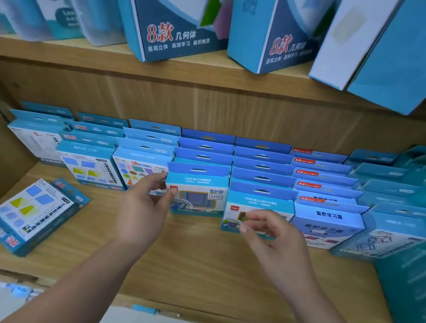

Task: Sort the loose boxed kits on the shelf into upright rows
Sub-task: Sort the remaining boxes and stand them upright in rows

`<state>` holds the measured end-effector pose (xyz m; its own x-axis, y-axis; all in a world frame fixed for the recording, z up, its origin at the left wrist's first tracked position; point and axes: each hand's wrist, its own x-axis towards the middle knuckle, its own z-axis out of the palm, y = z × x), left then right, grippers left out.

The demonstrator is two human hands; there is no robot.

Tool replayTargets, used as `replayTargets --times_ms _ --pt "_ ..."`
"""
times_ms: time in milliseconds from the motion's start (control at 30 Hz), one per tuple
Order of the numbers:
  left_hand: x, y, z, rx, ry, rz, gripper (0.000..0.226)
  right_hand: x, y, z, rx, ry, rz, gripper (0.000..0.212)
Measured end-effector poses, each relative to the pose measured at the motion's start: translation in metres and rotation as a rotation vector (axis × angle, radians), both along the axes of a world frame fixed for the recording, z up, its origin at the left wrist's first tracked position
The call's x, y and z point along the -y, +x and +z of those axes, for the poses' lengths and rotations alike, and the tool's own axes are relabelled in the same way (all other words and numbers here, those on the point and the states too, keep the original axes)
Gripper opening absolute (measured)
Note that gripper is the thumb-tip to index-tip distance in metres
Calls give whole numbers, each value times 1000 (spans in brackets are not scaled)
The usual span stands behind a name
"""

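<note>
Wooden shelf, most boxed kits already standing in upright rows along the back. Left hand has its fingers on the left edge of the front box of the fourth row, thumb on its face, a light pinch at the box's side. Right hand is just in front of the front box of the next row, thumb and fingertips curled close together; cannot tell if they actually grip the box or only touch its lower face.

One loose kit lies flat and skewed on the shelf at the left, well apart from the rows, near the side wall. A row of pale-blue boxes stands to the right, teal boxes beyond it. Big blue boxes lean on the upper shelf.

Step in hand, by judgement: squaring the two front boxes so they sit flush and upright.

To do it well: press each front box back against the one behind, keep the bottom edge flat on the shelf, line the faces up side by side. Push low, or the row may tip. The flat kit then needs standing up in front of its matching row of green and blue shape boxes.
</note>
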<state>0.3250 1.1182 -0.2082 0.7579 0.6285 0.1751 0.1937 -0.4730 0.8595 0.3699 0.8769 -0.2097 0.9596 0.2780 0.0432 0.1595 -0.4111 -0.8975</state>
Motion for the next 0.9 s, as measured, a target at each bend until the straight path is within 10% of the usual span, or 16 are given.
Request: replayTargets --times_ms 900 --pt "-76 -103 -7 -276 224 184 30 -90 -35 -37 -104 80 321 14"
